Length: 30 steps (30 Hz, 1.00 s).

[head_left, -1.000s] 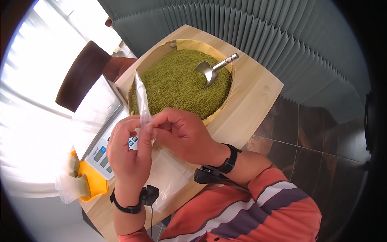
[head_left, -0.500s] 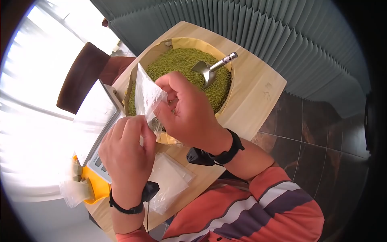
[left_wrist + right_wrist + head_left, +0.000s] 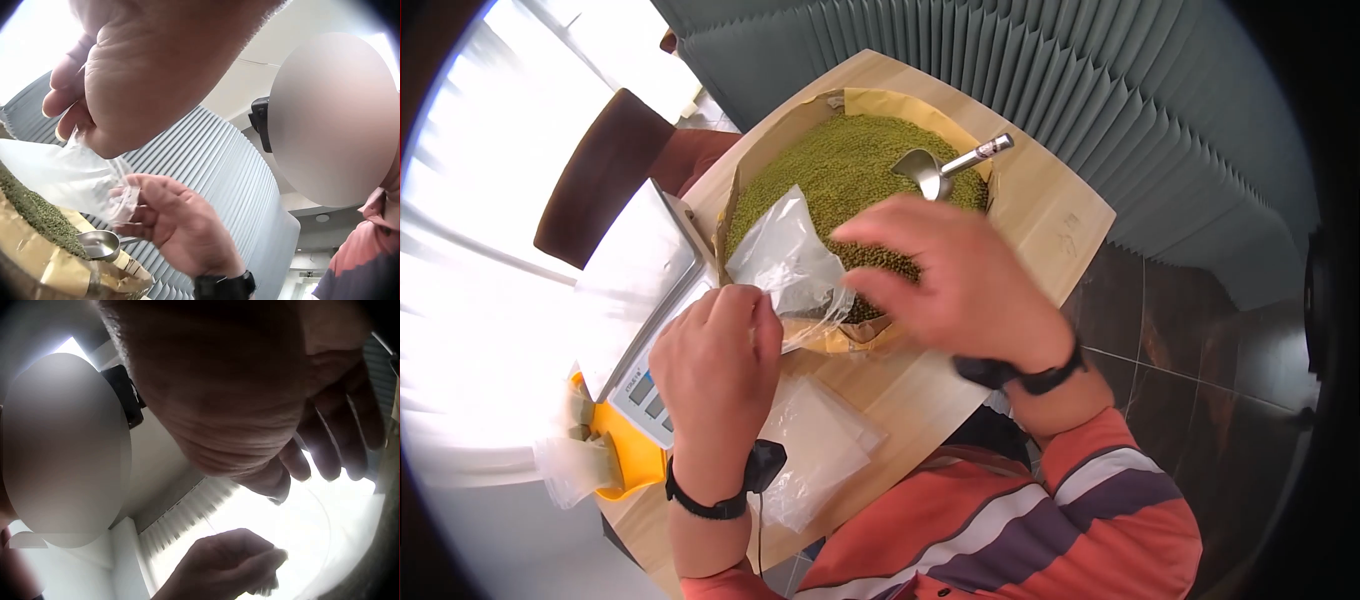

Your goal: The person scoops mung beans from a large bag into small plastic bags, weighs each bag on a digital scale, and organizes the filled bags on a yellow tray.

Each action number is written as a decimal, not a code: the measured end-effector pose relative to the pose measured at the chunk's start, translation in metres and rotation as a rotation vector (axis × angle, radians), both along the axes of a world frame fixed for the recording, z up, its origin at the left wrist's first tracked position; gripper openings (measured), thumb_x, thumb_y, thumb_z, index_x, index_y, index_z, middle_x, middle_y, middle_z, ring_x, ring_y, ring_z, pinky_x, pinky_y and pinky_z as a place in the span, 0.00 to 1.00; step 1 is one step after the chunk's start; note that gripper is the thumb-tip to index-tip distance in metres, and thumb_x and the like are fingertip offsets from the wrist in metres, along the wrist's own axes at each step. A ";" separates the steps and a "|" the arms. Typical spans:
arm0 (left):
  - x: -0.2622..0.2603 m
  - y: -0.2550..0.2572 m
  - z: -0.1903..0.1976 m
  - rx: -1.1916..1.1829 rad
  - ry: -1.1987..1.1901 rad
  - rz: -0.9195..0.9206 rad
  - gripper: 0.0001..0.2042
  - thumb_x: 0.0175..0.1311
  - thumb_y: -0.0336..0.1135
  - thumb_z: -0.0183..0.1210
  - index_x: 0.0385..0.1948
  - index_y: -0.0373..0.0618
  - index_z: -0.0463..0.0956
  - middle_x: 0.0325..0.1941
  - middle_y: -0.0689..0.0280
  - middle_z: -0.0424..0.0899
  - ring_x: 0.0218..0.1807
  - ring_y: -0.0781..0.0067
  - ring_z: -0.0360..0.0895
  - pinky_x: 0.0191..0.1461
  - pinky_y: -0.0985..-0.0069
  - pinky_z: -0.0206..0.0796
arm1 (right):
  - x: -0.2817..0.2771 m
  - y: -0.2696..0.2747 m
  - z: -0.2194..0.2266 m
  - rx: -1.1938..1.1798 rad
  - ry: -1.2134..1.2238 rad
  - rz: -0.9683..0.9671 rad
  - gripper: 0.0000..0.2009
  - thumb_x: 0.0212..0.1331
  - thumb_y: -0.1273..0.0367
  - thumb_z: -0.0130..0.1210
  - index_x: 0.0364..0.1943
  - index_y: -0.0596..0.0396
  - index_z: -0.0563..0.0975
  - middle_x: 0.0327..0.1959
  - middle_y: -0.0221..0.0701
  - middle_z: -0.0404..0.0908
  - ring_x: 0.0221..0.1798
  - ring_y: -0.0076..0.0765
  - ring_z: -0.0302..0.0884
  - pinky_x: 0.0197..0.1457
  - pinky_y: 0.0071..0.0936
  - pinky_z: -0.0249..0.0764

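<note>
A clear plastic bag [image 3: 792,255] hangs partly spread over the near side of a round container [image 3: 890,103] of green beans [image 3: 830,160]. My left hand [image 3: 718,350] pinches one end of the bag between thumb and fingers. Beside the bag's opposite edge is my right hand [image 3: 975,285], thumb and fingers apart. Its fingers [image 3: 328,444] look straight and spread in the right wrist view. The left wrist view shows the right fingertips right at the bag's edge. A metal scoop [image 3: 925,172] lies in the beans beyond the right hand, handle pointing to the far right.
A digital scale [image 3: 640,285] stands left of the container. Flat plastic bags [image 3: 820,455] lie on the table [image 3: 1050,215] in front. An orange tray [image 3: 640,460] and filled bags [image 3: 575,468] sit at the left edge. A brown chair [image 3: 605,180] stands beyond the scale.
The bag, earlier a narrow strip between both hands, now lies wider over the beans. My right hand has moved right and its fingers have parted. The left hand keeps its pinch.
</note>
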<state>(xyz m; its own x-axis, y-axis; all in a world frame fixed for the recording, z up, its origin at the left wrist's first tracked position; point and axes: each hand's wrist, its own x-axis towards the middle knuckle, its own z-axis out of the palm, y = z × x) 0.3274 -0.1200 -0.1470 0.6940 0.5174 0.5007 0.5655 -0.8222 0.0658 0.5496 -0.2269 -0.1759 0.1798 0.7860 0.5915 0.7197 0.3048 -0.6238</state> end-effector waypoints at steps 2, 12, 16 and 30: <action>-0.002 0.001 -0.007 -0.020 -0.007 0.010 0.05 0.65 0.29 0.70 0.32 0.48 0.81 0.29 0.63 0.84 0.32 0.55 0.85 0.36 0.60 0.72 | 0.027 -0.009 0.010 0.068 -0.121 -0.102 0.13 0.67 0.65 0.68 0.51 0.57 0.85 0.45 0.43 0.88 0.46 0.58 0.86 0.49 0.47 0.82; -0.009 0.024 0.032 0.010 -0.477 0.187 0.03 0.71 0.25 0.68 0.41 0.43 0.85 0.32 0.63 0.86 0.31 0.75 0.83 0.37 0.75 0.73 | 0.093 0.001 0.020 -0.344 -0.842 -0.307 0.12 0.62 0.69 0.71 0.49 0.53 0.87 0.44 0.34 0.85 0.51 0.48 0.83 0.57 0.44 0.74; -0.011 0.026 0.034 0.105 -0.386 0.157 0.04 0.69 0.25 0.72 0.38 0.43 0.85 0.32 0.64 0.86 0.31 0.72 0.83 0.37 0.74 0.73 | 0.110 0.012 0.017 -0.424 -0.859 -0.250 0.08 0.63 0.71 0.68 0.44 0.54 0.85 0.40 0.35 0.85 0.49 0.50 0.84 0.54 0.46 0.77; 0.011 0.024 -0.041 -0.365 -0.134 0.083 0.07 0.74 0.33 0.65 0.37 0.39 0.85 0.28 0.54 0.88 0.30 0.51 0.86 0.39 0.61 0.76 | 0.128 0.025 0.020 -0.379 -0.670 -0.188 0.05 0.65 0.71 0.65 0.41 0.57 0.84 0.38 0.42 0.88 0.45 0.56 0.87 0.47 0.50 0.81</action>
